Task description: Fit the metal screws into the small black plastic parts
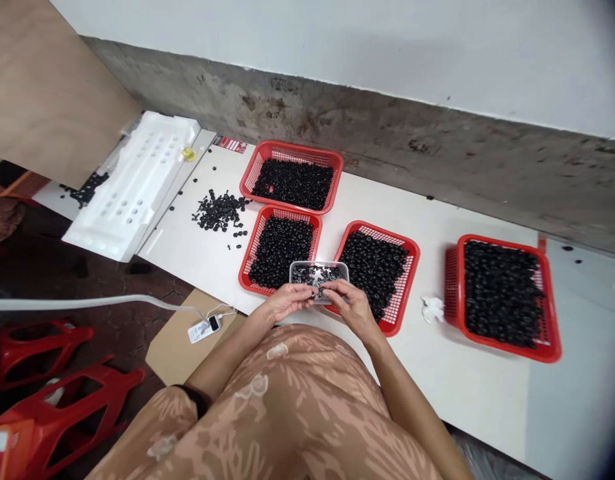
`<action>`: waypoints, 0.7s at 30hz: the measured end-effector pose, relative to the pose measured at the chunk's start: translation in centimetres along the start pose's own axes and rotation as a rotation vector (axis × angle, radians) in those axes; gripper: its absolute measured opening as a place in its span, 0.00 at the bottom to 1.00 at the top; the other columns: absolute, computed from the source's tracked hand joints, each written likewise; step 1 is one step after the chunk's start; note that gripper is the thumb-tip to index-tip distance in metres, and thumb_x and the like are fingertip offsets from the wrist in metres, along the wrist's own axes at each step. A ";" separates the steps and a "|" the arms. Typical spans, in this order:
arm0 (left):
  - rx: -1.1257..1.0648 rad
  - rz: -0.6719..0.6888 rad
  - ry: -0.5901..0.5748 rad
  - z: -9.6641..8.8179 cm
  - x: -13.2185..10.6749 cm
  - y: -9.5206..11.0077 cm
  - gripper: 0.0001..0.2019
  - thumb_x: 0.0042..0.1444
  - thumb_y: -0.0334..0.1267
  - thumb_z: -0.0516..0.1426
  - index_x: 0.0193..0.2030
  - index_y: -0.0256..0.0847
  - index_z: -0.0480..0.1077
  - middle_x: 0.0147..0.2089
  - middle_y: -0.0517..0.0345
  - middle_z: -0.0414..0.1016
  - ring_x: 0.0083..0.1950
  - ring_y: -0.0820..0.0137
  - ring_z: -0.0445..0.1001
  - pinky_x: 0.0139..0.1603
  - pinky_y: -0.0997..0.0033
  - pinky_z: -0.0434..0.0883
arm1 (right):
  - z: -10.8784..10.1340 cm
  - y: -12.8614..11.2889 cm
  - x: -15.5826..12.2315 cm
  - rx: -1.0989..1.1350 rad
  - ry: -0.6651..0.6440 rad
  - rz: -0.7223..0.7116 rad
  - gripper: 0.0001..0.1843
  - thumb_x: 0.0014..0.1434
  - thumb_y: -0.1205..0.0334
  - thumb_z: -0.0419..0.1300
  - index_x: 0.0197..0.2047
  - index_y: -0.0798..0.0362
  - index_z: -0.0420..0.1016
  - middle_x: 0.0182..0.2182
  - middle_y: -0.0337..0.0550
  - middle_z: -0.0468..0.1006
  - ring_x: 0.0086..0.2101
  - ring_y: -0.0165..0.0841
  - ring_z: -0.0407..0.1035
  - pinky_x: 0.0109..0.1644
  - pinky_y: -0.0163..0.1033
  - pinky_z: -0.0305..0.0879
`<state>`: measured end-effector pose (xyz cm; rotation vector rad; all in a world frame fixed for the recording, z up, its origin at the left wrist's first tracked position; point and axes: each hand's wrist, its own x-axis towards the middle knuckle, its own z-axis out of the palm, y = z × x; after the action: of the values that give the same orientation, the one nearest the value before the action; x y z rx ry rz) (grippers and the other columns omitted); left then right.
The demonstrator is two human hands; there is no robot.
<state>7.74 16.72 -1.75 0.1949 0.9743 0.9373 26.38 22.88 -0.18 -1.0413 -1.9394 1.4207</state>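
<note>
Garment (312, 407), left hand (287, 302), right hand (354, 307), tub (319, 263) beyond

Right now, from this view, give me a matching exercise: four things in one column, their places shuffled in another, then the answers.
Things
1. Clear tub
2. White slab with holes
3. Loose black parts
4. Crumpled white scrap

Places
A. Heaped left of the back red basket
B. Just left of the rightmost red basket
C. At the left hand and right hand
D. Beside the large brown panel

Pairs: 1-C, 2-D, 3-A, 4-B.
</note>
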 end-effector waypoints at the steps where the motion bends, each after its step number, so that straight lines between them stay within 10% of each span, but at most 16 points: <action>1: 0.015 0.021 0.013 0.1 0.0 0.0 0.21 0.38 0.40 0.70 0.38 0.32 0.76 0.35 0.52 0.75 0.33 0.74 0.72 0.42 0.72 0.67 | 0.1 0.0 -0.1 -0.020 0.041 0.004 0.13 0.63 0.54 0.55 0.42 0.51 0.77 0.36 0.43 0.76 0.36 0.33 0.71 0.41 0.38 0.67; 21: 0.247 0.259 0.141 1.9 -0.2 -0.5 0.19 0.40 0.39 0.68 0.38 0.32 0.73 0.35 0.50 0.78 0.35 0.69 0.75 0.40 0.70 0.69 | 0.9 -0.6 -1.1 -0.665 0.078 -0.333 0.14 0.68 0.62 0.48 0.46 0.55 0.74 0.35 0.46 0.78 0.34 0.32 0.69 0.43 0.38 0.57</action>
<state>9.46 16.79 -0.77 0.4776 1.2152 1.0757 26.16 21.42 0.17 -0.9506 -2.4478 0.5476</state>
